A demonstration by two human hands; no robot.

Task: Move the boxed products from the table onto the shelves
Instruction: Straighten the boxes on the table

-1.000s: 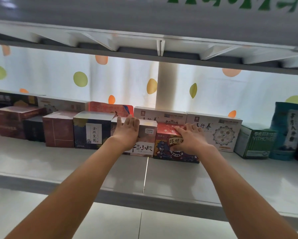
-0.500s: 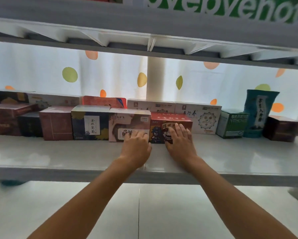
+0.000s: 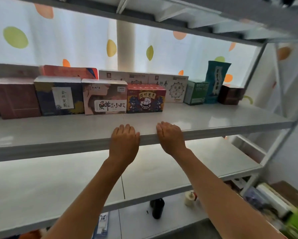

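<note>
A row of boxes stands along the back of the grey shelf (image 3: 213, 121). In its middle are a pink box with a face drawing (image 3: 104, 96) and a red and blue cat box (image 3: 145, 99), side by side. Left of them stand a dark blue box (image 3: 58, 96) and a maroon box (image 3: 15, 99). My left hand (image 3: 124, 144) and my right hand (image 3: 170, 137) hover at the shelf's front edge, fingers relaxed, holding nothing, well in front of the boxes.
White boxes (image 3: 169, 87), a green box (image 3: 196, 92), a teal pouch (image 3: 216, 81) and a dark box (image 3: 231, 94) fill the right end. A lower shelf (image 3: 213, 161) sits beneath. A dark bottle (image 3: 157, 208) and stacked goods (image 3: 274, 202) lie lower down. A metal upright (image 3: 282, 133) frames the right.
Both hands let go of the pink box and the cat box and drew back from them to the shelf's front edge. The view pulled back and tilted down.
</note>
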